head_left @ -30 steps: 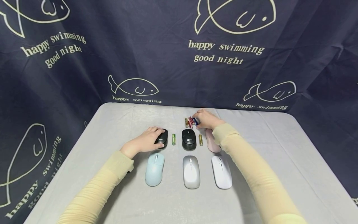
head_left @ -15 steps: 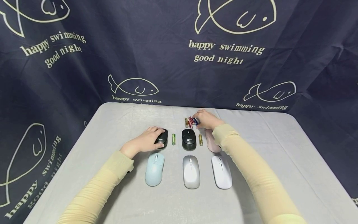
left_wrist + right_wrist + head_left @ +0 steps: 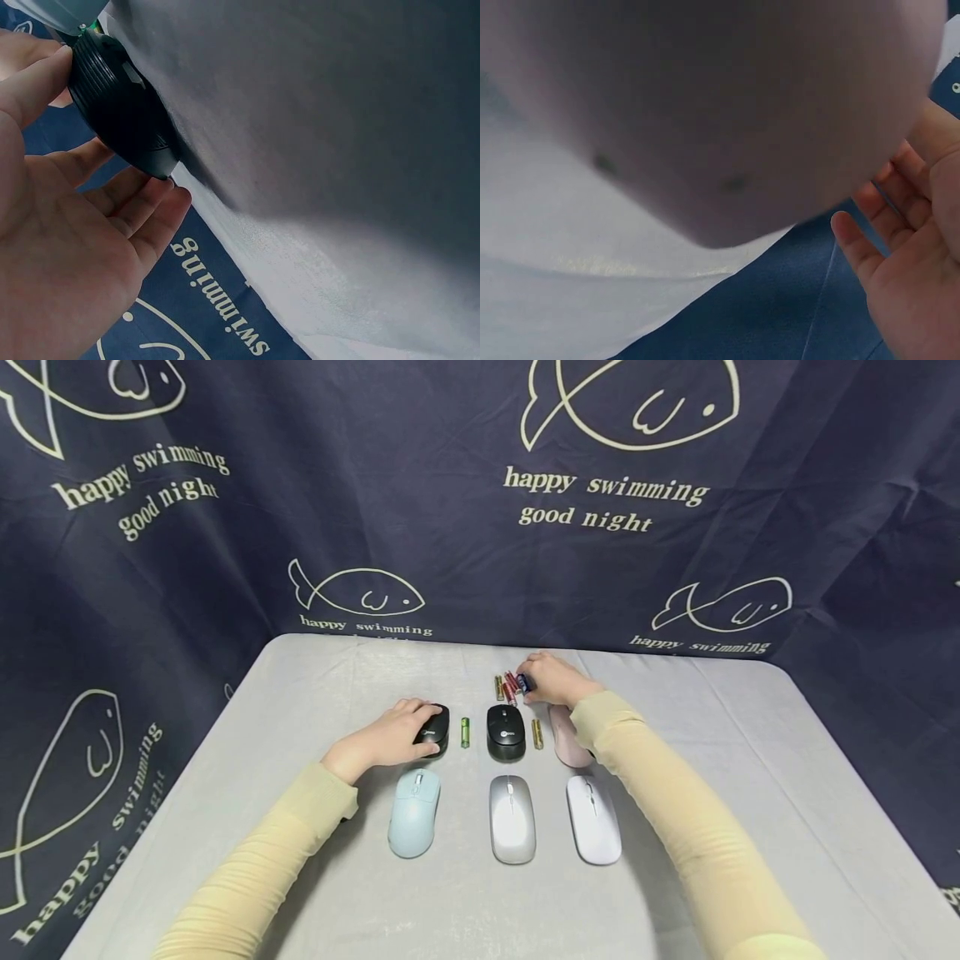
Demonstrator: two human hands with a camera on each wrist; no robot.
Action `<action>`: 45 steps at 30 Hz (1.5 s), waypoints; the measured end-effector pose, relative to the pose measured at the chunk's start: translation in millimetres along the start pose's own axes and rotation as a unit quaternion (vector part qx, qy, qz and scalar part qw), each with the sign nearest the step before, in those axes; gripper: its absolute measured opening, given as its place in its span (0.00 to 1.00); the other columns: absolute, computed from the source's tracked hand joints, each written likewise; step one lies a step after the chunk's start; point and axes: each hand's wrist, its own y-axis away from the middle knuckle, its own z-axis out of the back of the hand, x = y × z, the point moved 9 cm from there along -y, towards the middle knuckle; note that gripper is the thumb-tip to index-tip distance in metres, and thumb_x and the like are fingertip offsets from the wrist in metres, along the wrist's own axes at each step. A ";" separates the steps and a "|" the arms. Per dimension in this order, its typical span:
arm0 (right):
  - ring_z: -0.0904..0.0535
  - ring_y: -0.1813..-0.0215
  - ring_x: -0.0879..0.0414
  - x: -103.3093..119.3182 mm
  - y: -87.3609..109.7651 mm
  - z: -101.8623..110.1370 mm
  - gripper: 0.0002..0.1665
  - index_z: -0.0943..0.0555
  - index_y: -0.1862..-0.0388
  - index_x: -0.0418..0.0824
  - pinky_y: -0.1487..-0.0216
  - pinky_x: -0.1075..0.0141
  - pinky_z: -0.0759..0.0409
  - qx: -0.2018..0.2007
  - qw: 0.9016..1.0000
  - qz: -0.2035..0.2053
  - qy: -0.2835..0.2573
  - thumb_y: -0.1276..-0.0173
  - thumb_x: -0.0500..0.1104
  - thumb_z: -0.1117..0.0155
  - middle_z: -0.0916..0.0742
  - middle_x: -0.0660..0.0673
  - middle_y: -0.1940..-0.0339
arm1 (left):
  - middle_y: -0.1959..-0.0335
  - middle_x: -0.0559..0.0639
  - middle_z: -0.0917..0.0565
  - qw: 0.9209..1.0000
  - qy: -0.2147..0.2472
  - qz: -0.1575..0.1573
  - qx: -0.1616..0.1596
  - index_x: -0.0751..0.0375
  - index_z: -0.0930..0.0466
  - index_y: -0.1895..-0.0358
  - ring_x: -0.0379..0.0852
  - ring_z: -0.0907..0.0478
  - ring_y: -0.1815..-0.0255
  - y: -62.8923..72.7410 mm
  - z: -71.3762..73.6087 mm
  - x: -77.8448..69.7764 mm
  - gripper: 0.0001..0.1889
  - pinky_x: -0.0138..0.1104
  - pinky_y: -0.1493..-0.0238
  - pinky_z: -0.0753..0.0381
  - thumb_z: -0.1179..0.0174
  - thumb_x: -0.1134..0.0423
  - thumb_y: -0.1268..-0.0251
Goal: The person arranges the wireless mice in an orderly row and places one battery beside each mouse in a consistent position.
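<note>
My left hand (image 3: pixel 393 732) grips a black computer mouse (image 3: pixel 441 732) at the left of the far row, its thumb at the near end and its fingers at the far end. In the left wrist view the mouse (image 3: pixel 120 105) shows side-on between thumb and fingers. Farther back, my right hand (image 3: pixel 557 680) pinches a dark blue battery (image 3: pixel 523 683) at the edge of a small cluster. Red batteries (image 3: pixel 511 692) and a gold battery (image 3: pixel 499 687) lie just left of it. In the right wrist view a pink mouse (image 3: pixel 705 112) hides the fingertips' work.
A second black mouse (image 3: pixel 506 735) stands between a green battery (image 3: pixel 465 732) and another gold battery (image 3: pixel 537 735). The near row holds a light blue mouse (image 3: pixel 414 814), a silver mouse (image 3: pixel 513 820) and a white mouse (image 3: pixel 593 820). A dark blue curtain (image 3: pixel 465 527) hangs behind the table.
</note>
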 end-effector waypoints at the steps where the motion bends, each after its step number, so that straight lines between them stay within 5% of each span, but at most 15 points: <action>1: 0.26 0.45 0.41 0.9 0.8 1.8 0.30 0.20 0.49 0.33 0.41 0.51 0.29 -0.006 1.000 0.006 0.000 0.51 0.43 0.24 0.18 0.37 0.51 | 0.36 0.64 0.33 1.000 0.000 0.000 0.001 0.65 0.37 0.33 0.60 0.39 0.34 0.3 0.3 0.1 0.33 0.52 0.36 0.37 0.41 0.51 0.37; 45: 0.27 0.49 0.40 -14.6 55.4 64.9 0.30 0.20 0.49 0.31 0.51 0.47 0.27 -0.065 0.998 -0.009 0.001 0.50 0.44 0.25 0.19 0.36 0.52 | 0.35 0.64 0.34 1.000 -0.001 0.009 0.003 0.65 0.37 0.33 0.60 0.39 0.34 -0.5 -1.2 -0.3 0.34 0.51 0.35 0.37 0.41 0.51 0.38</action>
